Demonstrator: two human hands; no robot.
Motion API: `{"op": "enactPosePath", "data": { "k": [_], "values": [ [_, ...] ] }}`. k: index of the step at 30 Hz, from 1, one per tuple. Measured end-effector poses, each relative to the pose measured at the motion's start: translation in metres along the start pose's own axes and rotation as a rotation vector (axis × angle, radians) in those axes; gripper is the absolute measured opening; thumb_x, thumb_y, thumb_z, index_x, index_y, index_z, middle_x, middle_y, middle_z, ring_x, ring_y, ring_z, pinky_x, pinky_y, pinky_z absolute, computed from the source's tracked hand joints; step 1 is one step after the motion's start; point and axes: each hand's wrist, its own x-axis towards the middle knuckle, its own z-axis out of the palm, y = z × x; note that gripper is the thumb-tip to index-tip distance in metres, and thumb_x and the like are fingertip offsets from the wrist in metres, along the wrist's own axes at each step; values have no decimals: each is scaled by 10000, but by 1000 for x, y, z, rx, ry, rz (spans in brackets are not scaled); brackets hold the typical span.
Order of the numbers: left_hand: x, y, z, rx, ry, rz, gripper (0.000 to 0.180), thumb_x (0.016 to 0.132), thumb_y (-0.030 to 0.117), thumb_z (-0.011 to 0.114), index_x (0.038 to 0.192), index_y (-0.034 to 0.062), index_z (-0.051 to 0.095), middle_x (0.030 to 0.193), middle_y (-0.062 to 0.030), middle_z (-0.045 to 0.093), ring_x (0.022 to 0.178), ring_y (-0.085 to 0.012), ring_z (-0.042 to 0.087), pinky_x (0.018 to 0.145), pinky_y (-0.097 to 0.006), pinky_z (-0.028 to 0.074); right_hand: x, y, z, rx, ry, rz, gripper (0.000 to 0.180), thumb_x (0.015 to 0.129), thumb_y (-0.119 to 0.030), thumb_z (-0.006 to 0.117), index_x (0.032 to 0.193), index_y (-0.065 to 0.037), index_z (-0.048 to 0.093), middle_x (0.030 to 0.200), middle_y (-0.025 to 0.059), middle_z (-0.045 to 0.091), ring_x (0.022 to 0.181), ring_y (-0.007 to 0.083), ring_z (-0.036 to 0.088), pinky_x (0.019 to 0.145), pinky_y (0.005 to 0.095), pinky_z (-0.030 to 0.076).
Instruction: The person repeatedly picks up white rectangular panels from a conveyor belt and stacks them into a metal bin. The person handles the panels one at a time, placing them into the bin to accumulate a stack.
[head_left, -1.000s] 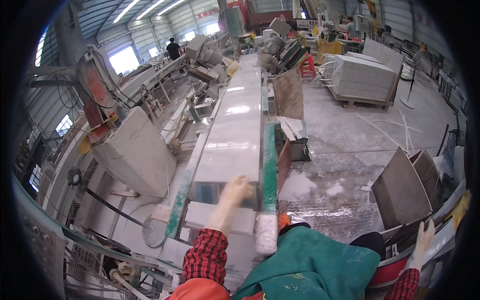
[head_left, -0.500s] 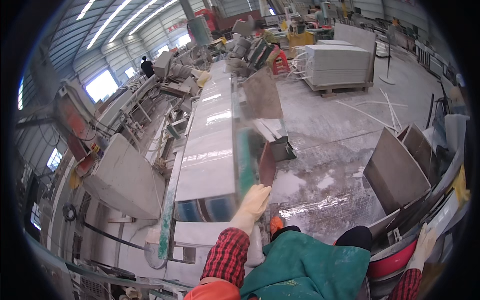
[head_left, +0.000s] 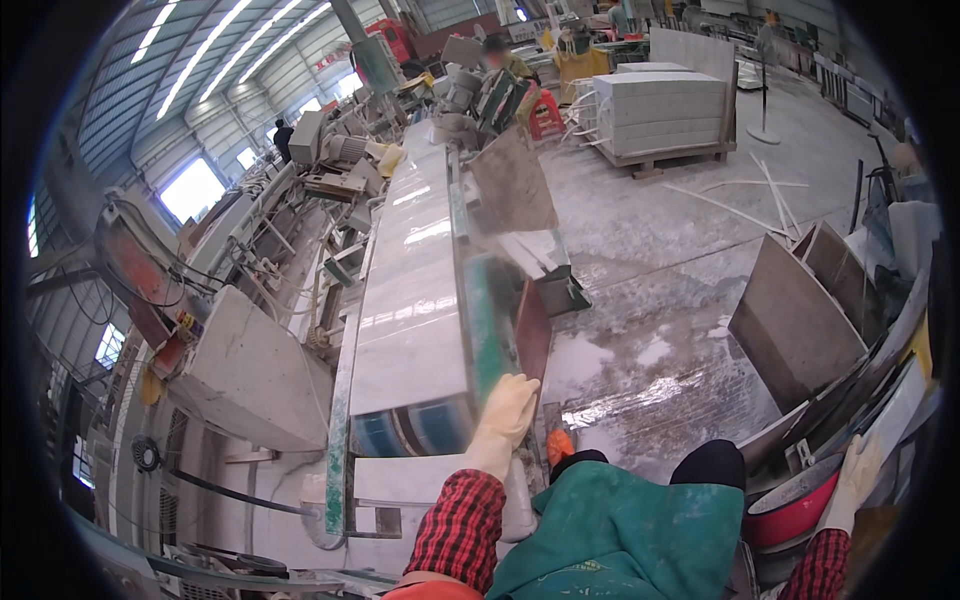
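Observation:
My left hand, in a pale glove, has its fingers bent over the near end of the green side rail of a conveyor machine. Beside it, the belt carries a long, wet, glossy white stone slab with faint veins, and blue rollers show below its near edge. At the far right my right hand, gloved too, reaches down to a narrow white strip and seems closed on its lower end; the grip is partly hidden. Close to that hand stands a red bucket.
Brown-grey boards lean at the right. A reddish board stands along the conveyor. Stacked white slabs rest on a pallet at the back, near thin strips on the wet floor. A co-worker sits beyond the machine.
The view has shifted slightly, so the surroundings sit a little differently. My left hand stays on the rail's end and my right hand stays by the white strip.

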Motion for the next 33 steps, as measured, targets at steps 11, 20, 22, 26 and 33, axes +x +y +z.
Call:
{"op": "enactPosePath", "data": {
  "k": [11, 20, 22, 26, 33],
  "values": [
    [-2, -2, 3, 9, 55, 4, 124, 914, 112, 589, 956, 47, 685, 863, -133, 605, 887, -358, 557, 793, -459, 461, -7, 3, 12, -39, 32, 26, 546, 989, -363, 578, 1413, -20, 540, 1433, 223, 542, 1357, 381, 466, 1157, 447, 345],
    [-6, -8, 7, 1, 91, 34, 114, 902, 91, 602, 965, 42, 684, 865, -127, 602, 877, -359, 555, 775, -453, 464, -11, 9, 25, -25, 84, 14, 557, 996, -357, 562, 1402, 22, 531, 1431, 243, 538, 1339, 401, 476, 1148, 455, 349],
    [-6, -8, 7, -2, 92, 30, 111, 897, 82, 604, 961, 41, 684, 865, -129, 601, 875, -360, 555, 771, -454, 464, -13, 12, 28, -21, 104, -8, 564, 1000, -363, 550, 1393, 42, 530, 1422, 257, 540, 1329, 415, 480, 1143, 459, 352],
    [-9, -13, 7, -8, 67, 12, 136, 911, 62, 611, 1022, 24, 680, 906, -153, 622, 895, -387, 556, 786, -469, 460, -21, -4, 11, -5, 69, -9, 563, 1011, -370, 533, 1392, 45, 529, 1432, 254, 532, 1344, 408, 469, 1156, 452, 339],
    [-9, -10, 8, -7, 137, 25, 127, 905, 104, 592, 952, 36, 688, 888, -121, 618, 890, -346, 568, 793, -439, 479, -25, -6, 9, -39, 7, 39, 546, 1022, -377, 522, 1416, 1, 528, 1474, 204, 514, 1394, 357, 434, 1185, 436, 311]
  ]
}}
